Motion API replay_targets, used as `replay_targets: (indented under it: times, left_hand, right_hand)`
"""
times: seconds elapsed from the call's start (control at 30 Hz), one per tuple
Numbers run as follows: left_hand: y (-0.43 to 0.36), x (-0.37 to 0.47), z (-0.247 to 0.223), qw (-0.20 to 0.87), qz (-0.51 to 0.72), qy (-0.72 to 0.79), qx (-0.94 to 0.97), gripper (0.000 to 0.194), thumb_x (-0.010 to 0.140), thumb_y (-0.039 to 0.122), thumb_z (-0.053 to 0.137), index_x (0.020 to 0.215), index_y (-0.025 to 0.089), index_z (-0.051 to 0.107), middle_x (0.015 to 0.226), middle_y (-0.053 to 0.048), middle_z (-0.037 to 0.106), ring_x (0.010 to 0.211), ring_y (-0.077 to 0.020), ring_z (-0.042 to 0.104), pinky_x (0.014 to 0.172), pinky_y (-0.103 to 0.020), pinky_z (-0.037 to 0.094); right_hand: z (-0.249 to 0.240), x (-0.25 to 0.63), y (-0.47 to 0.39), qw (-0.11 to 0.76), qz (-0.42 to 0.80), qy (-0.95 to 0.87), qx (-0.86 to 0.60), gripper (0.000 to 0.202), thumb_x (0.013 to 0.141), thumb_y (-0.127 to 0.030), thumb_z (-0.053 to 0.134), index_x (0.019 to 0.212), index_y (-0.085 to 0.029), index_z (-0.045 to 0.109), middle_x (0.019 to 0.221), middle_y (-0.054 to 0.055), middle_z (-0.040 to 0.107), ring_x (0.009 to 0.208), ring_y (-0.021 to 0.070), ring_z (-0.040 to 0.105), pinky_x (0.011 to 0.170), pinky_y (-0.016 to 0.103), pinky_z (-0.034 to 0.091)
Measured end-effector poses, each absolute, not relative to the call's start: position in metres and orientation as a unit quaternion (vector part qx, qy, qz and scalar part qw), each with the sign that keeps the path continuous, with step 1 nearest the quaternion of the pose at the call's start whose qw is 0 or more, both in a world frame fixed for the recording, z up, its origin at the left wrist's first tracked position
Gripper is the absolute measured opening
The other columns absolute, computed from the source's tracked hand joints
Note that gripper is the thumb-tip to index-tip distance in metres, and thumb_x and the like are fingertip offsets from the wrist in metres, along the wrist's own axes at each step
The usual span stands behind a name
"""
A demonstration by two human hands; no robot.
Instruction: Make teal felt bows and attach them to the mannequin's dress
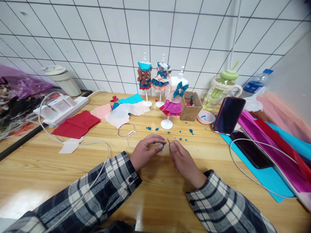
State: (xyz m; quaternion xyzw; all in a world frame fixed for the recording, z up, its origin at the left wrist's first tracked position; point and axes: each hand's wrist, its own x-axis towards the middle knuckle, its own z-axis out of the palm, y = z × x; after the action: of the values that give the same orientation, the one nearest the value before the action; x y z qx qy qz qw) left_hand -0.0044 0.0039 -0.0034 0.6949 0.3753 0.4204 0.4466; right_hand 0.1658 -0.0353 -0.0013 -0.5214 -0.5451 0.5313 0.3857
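Over the middle of the table, my left hand (148, 149) pinches a tiny dark teal scrap of crepe paper (164, 144) between thumb and fingertips. My right hand (182, 158) is closed on a thin pointed brownish tool (168, 141), most of it hidden in the fingers; its exact kind is unclear. The tool's tip points toward the teal scrap, with a small gap between them. Just beyond my hands stands a small white dress form (178, 84) with a teal bow (180, 89) and a magenta ruffled skirt (172, 107). Loose teal scraps (191, 131) lie near its base.
Two more dressed mini forms (144, 76) stand behind. A cardboard box (191, 108) and pink dish (206, 117) sit to their right. Near the right side are a propped phone (229, 115) and coloured paper sheets (257, 181). Left are red paper (76, 124), a wire coil (126, 130) and a power strip (63, 110).
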Motion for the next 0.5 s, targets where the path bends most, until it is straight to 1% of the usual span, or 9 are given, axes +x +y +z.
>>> replay_targets:
  times: [0.07, 0.1, 0.17, 0.23, 0.3, 0.33, 0.43, 0.5]
  left_hand:
    - [0.003, -0.006, -0.003, 0.413, 0.444, 0.348, 0.715, 0.018, 0.082, 0.031, 0.064, 0.095, 0.02, 0.07, 0.106, -0.009, 0.063, 0.106, -0.0208, 0.056, 0.097, -0.035, 0.042]
    - [0.002, -0.007, -0.004, 0.402, 0.451, 0.339, 0.721, 0.02, 0.081, 0.032, 0.064, 0.097, 0.02, 0.07, 0.107, -0.009, 0.063, 0.107, -0.0213, 0.056, 0.098, -0.036, 0.041]
    - [0.0, -0.008, -0.005, 0.388, 0.463, 0.328, 0.727, 0.031, 0.079, 0.039, 0.066, 0.105, 0.021, 0.066, 0.111, -0.01, 0.061, 0.11, -0.0233, 0.054, 0.1, -0.038, 0.039]
    - [-0.002, -0.009, -0.008, 0.38, 0.465, 0.328, 0.729, 0.054, 0.075, 0.047, 0.068, 0.121, 0.022, 0.055, 0.12, -0.011, 0.057, 0.116, -0.0258, 0.05, 0.103, -0.041, 0.035]
    - [-0.002, -0.01, -0.01, 0.369, 0.46, 0.329, 0.737, 0.076, 0.069, 0.054, 0.07, 0.133, 0.023, 0.042, 0.127, -0.012, 0.052, 0.119, -0.0274, 0.047, 0.105, -0.042, 0.032]
    - [-0.003, -0.011, -0.01, 0.362, 0.456, 0.326, 0.745, 0.083, 0.066, 0.056, 0.071, 0.135, 0.023, 0.039, 0.128, -0.012, 0.05, 0.12, -0.028, 0.046, 0.105, -0.043, 0.032]
    - [-0.003, -0.012, -0.01, 0.336, 0.433, 0.309, 0.777, 0.09, 0.059, 0.06, 0.073, 0.134, 0.024, 0.039, 0.128, -0.013, 0.049, 0.119, -0.0295, 0.046, 0.105, -0.044, 0.033]
    - [-0.003, -0.011, -0.008, 0.323, 0.414, 0.304, 0.795, 0.092, 0.056, 0.059, 0.075, 0.133, 0.025, 0.04, 0.126, -0.012, 0.05, 0.117, -0.0301, 0.046, 0.104, -0.045, 0.034]
  right_hand:
    - [0.002, 0.167, -0.034, 0.382, 0.658, -0.43, -0.486, 0.034, 0.088, -0.057, 0.041, 0.087, -0.023, 0.045, 0.055, -0.009, 0.029, 0.039, 0.0066, 0.023, 0.035, 0.018, 0.022]
    - [0.004, 0.168, -0.034, 0.369, 0.716, -0.376, -0.458, 0.033, 0.086, -0.055, 0.046, 0.09, -0.023, 0.047, 0.054, -0.01, 0.027, 0.038, 0.0054, 0.019, 0.033, 0.016, 0.017]
    - [0.008, 0.17, -0.033, 0.324, 0.809, -0.286, -0.399, 0.032, 0.083, -0.051, 0.054, 0.091, -0.021, 0.05, 0.056, -0.01, 0.033, 0.038, 0.0029, 0.015, 0.032, 0.015, 0.008]
    - [0.01, 0.172, -0.033, 0.268, 0.87, -0.227, -0.348, 0.037, 0.083, -0.054, 0.053, 0.09, -0.018, 0.054, 0.061, -0.007, 0.045, 0.037, 0.0008, 0.014, 0.032, 0.015, 0.004]
    - [0.012, 0.174, -0.033, 0.239, 0.893, -0.206, -0.321, 0.043, 0.083, -0.057, 0.05, 0.09, -0.016, 0.056, 0.067, -0.003, 0.053, 0.036, -0.0005, 0.014, 0.032, 0.015, 0.003]
    - [0.012, 0.175, -0.033, 0.242, 0.891, -0.212, -0.321, 0.042, 0.081, -0.056, 0.053, 0.09, -0.015, 0.057, 0.068, -0.002, 0.054, 0.036, -0.0009, 0.014, 0.032, 0.014, 0.003]
    - [0.012, 0.179, -0.032, 0.274, 0.861, -0.253, -0.345, 0.031, 0.073, -0.039, 0.07, 0.088, -0.016, 0.057, 0.066, -0.004, 0.053, 0.038, -0.001, 0.017, 0.033, 0.014, 0.005]
    - [0.011, 0.182, -0.031, 0.285, 0.843, -0.282, -0.357, 0.03, 0.068, -0.03, 0.076, 0.085, -0.017, 0.055, 0.063, -0.006, 0.051, 0.038, -0.0004, 0.02, 0.033, 0.014, 0.006]
